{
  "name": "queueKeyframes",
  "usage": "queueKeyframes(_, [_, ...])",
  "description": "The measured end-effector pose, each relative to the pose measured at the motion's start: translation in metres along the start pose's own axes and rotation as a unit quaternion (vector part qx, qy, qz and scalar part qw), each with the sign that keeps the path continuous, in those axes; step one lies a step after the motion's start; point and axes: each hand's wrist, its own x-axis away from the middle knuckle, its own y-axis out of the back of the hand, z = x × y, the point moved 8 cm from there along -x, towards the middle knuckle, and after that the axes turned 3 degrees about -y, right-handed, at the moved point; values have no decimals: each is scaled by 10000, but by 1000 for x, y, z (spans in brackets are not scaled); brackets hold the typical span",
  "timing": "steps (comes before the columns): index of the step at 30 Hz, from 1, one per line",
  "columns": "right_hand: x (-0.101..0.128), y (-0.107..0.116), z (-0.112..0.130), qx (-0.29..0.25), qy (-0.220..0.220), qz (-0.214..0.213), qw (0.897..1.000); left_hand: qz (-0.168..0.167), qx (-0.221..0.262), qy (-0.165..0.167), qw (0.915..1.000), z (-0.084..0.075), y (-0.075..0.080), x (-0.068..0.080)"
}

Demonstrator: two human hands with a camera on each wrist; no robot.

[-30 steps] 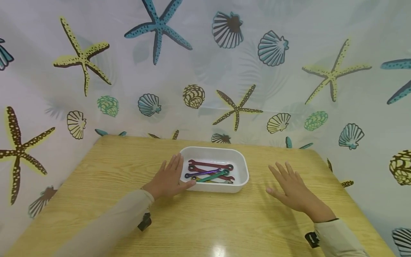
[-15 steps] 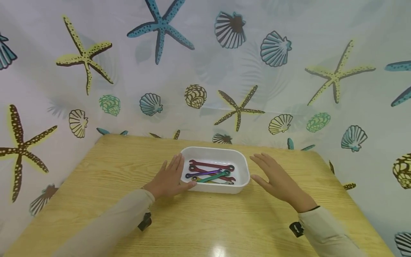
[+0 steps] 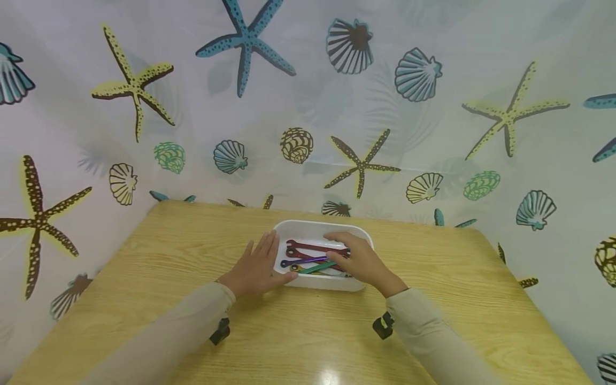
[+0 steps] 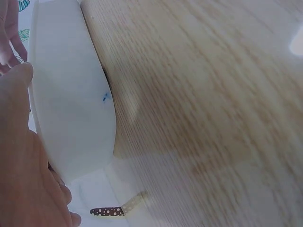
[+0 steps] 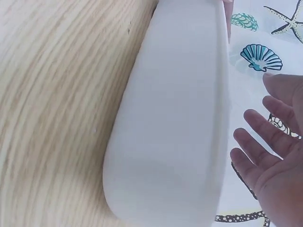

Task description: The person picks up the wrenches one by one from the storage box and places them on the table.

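Observation:
A white plastic tub point(image 3: 289, 227) on the table holds several coloured wrenches. Among them are a red wrench point(image 3: 317, 247), a purple wrench point(image 3: 303, 261) and a green wrench point(image 3: 317, 267). My left hand point(image 3: 257, 270) lies with straight fingers along the tub's left end, its thumb at the front rim. In the left wrist view that thumb point(image 4: 21, 75) touches the rim beside the tub's outer wall point(image 4: 71, 94). Over the tub's right side, my right hand point(image 3: 358, 259) hovers with slightly bent, spread fingers and holds nothing; it hides the right ends of the wrenches.
The wooden table point(image 3: 298, 331) extends to both sides and in front of the tub. A curtain point(image 3: 308, 107) printed with starfish and shells hangs behind and at the sides. A black wrist camera point(image 3: 383, 325) sits under the right sleeve, another point(image 3: 220, 331) under the left.
My right hand has moved left from beside the tub to above the wrenches, its fingers bending a little. The left hand has stayed at the tub's left end. The view has shifted slightly.

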Motion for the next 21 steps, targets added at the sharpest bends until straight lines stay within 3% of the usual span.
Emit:
queueKeyframes(12, [-29,-52,-5,-777,-230,658,9945,-62,-145,-137,9998,-1,2,-1])
queueKeyframes(21, [-42,-71,-19,-509,-495,788,9944,-134,-299,-179,9993,-4,3,0])
